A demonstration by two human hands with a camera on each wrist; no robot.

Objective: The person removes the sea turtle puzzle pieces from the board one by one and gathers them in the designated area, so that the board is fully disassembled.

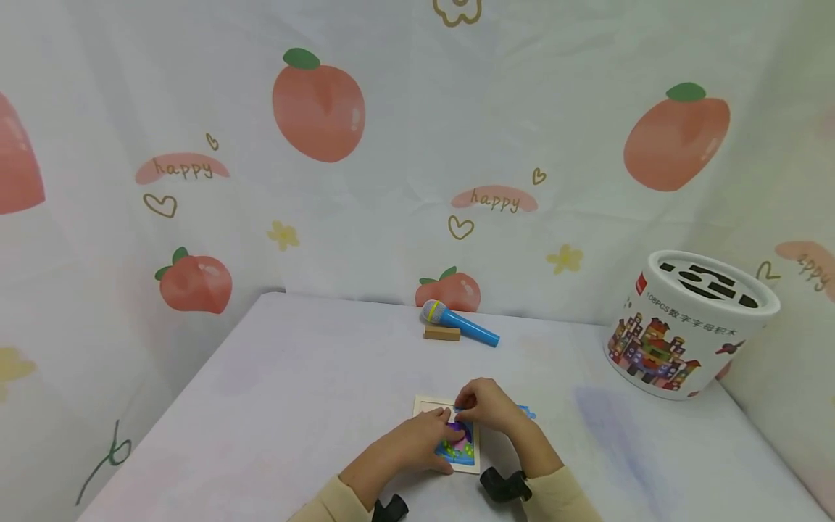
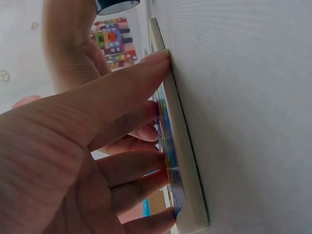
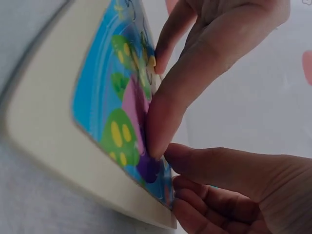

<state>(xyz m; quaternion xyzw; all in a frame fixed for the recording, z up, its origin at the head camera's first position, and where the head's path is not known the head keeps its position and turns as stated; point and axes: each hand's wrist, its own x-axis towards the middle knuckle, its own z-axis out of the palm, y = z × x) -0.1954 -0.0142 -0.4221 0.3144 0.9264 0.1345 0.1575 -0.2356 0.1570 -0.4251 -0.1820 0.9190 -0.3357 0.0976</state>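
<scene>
A small jigsaw puzzle (image 1: 467,459) in a pale wooden frame lies on the table in front of me, its picture blue, green, pink and purple. My left hand (image 1: 417,440) lies across it; in the left wrist view the thumb touches the frame (image 2: 187,170) while fairly straight fingers rest on the picture. At the board's upper right, my right hand (image 1: 491,407) has curled fingers. Its thumb and forefinger pinch a puzzle piece at the picture's edge, mostly hidden by the fingers. A loose blue piece (image 1: 527,412) lies just right of the right hand.
Behind the board lie a blue toy microphone (image 1: 466,326) and a small brown wooden block (image 1: 442,333). A large white block bucket (image 1: 685,326) stands at the right rear. A fruit-printed cloth (image 1: 391,217) hangs behind the table. Both wrists wear black straps.
</scene>
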